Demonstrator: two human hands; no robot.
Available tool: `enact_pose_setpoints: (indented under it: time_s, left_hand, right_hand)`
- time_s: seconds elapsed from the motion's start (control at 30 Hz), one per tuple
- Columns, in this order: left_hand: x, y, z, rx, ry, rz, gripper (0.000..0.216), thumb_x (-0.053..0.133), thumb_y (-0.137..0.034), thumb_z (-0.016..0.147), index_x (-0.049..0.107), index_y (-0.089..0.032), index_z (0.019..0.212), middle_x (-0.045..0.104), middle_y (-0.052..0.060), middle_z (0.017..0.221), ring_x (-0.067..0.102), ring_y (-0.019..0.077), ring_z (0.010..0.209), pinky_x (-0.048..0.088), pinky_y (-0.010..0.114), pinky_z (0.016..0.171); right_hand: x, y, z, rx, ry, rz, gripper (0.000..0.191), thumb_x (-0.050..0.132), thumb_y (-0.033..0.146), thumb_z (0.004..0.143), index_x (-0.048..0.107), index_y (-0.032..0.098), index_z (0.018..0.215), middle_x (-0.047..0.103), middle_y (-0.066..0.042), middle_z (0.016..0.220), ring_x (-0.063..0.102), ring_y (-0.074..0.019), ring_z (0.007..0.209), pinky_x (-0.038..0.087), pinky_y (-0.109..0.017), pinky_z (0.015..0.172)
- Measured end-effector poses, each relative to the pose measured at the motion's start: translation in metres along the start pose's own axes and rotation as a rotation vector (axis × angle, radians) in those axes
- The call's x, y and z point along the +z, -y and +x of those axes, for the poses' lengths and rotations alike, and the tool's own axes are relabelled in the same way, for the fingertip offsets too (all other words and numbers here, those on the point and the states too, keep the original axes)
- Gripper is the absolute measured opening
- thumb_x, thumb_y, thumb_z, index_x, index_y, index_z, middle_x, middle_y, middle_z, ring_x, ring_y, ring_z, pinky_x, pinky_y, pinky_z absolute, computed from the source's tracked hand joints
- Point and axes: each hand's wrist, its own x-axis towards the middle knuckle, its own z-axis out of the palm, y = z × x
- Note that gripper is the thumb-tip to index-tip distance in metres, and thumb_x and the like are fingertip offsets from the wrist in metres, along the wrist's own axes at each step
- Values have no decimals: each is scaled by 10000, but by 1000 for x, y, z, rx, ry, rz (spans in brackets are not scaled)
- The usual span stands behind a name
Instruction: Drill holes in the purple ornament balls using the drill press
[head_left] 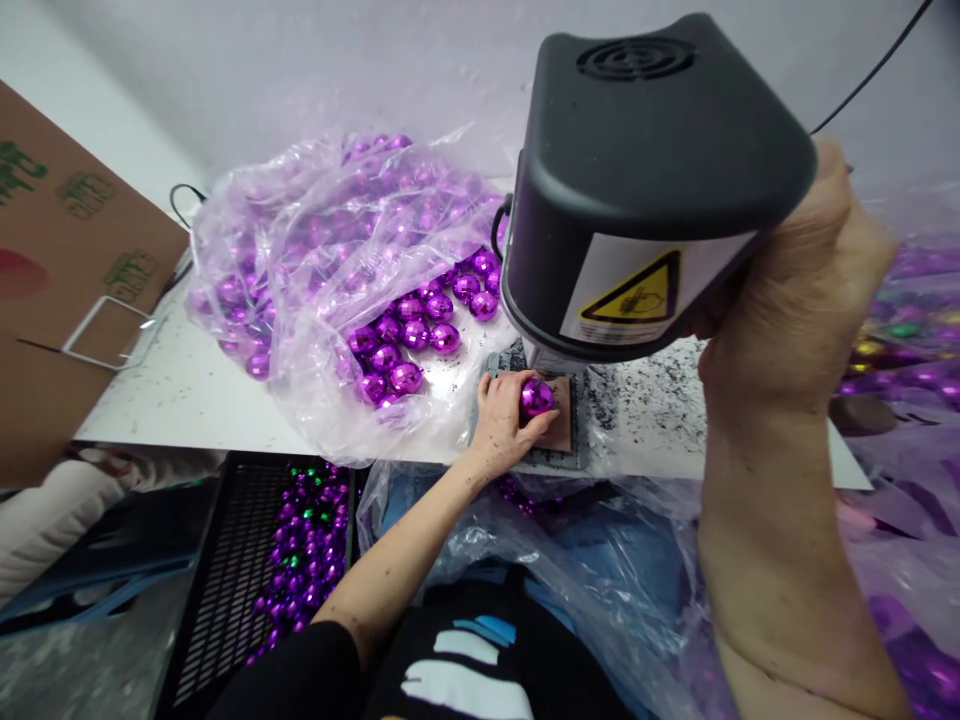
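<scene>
The left hand (pixel 499 420) holds a purple faceted bauble (pixel 537 397) over the brown pad (pixel 556 437), below the black machine housing (pixel 660 170); the right hand (pixel 787 270) seems against this housing, its grip I cannot tell; black flecks (pixel 611 400) litter the white tabletop (pixel 187 395) before a pale wall (pixel 285 70).

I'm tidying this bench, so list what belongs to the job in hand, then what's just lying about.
Belongs to the job:
purple ball, in the left hand
black machine, right hand against it
brown pad under the ball
more purple balls, likely

Seemingly lying about:
cardboard box
dark flecks on the table
black crate of beads, role unclear
</scene>
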Motion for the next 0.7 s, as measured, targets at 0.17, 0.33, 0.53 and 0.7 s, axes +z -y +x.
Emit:
enact_pose_setpoints:
  time_s: [0.17,0.33,0.53,0.7]
  left_hand:
    - [1,2,0,23,35,35,389,666,-376,896,501,-203,1203,636,75,1137,566,248,1141,182,539,1204]
    - [0,3,0,23,45,28,392,671,-377,888,497,-201,1193,625,78,1137,563,252,1139,199,546,1201]
    - [0,3,0,4,31,-6,389,698,-391,868,526,-207,1164,629,85,1131,559,266,1127,254,532,1175]
    - [-1,2,1,-11,24,-28,435,741,-416,831,540,-202,1151,630,84,1134,553,274,1135,283,526,1160]
  right_hand:
    - [-3,0,-6,-56,-31,-69,493,499,551,903,422,146,634,321,43,518,338,-36,408,251,-197,390]
    - [-18,7,-41,-86,-67,-269,358,521,484,889,537,166,724,448,23,601,438,-66,500,333,-240,479]
    - [-36,3,-85,-91,-46,-462,150,541,386,849,661,307,890,509,30,624,499,-118,501,339,-313,467]
    - [-39,-13,-97,-161,-49,-423,289,554,292,795,653,427,1031,601,32,742,525,-140,514,405,-351,486]
